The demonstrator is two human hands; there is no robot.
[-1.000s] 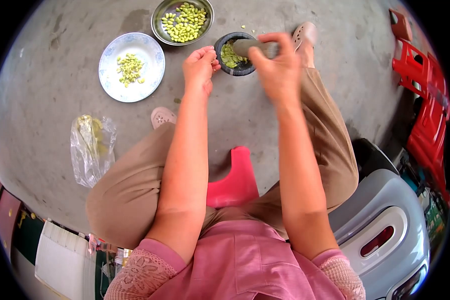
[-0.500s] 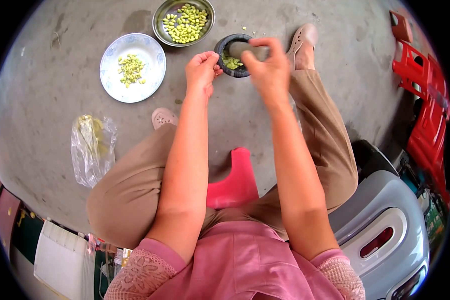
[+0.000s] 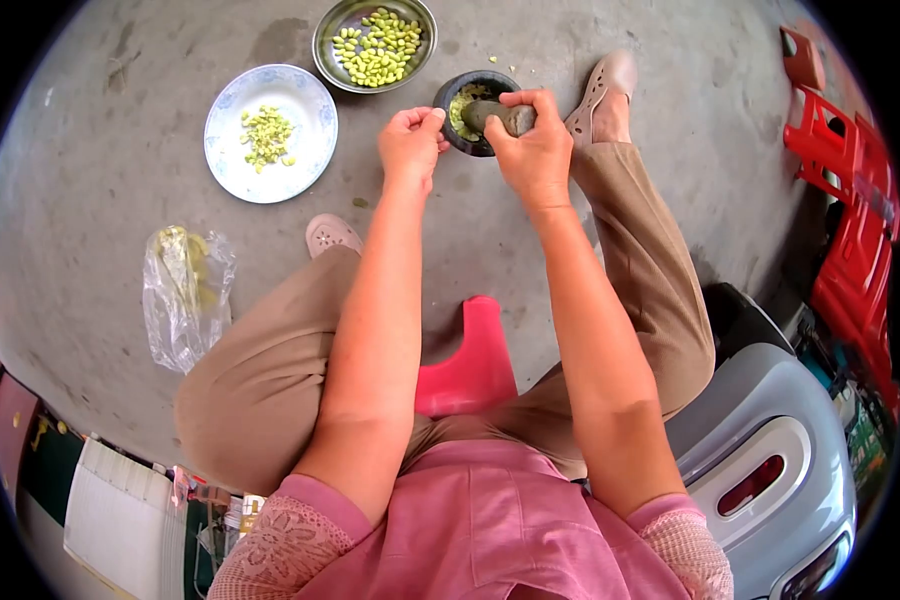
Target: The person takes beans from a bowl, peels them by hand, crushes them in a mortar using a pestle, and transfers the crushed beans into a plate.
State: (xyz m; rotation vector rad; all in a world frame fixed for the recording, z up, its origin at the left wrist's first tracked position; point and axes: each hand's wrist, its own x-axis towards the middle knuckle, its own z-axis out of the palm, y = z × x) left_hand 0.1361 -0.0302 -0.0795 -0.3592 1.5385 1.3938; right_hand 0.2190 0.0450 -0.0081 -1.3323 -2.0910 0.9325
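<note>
A dark stone mortar [image 3: 451, 138] stands on the floor with crushed green beans [image 3: 462, 100] inside. My right hand [image 3: 532, 145] is wrapped round a grey stone pestle [image 3: 494, 117], whose lower end rests in the mortar. At the mortar's left edge is my left hand [image 3: 412, 142], its fingers pinched together; what they hold, if anything, is hidden. A metal bowl [image 3: 328, 66] of whole green beans [image 3: 378, 48] lies beyond my left hand. Left of it, a white plate [image 3: 232, 165] carries small green pieces [image 3: 267, 137].
A clear plastic bag [image 3: 185, 300] lies on the floor at the left. Between my legs is a pink stool [image 3: 470, 360]. A grey plastic stool [image 3: 770, 450] stands at the lower right, red plastic stools [image 3: 850, 230] at the far right. Bean bits lie beyond the mortar.
My right hand has moved left and down slightly with the pestle, which now leans against the mortar's right side. My left hand has shifted slightly right with the view and stays pinched.
</note>
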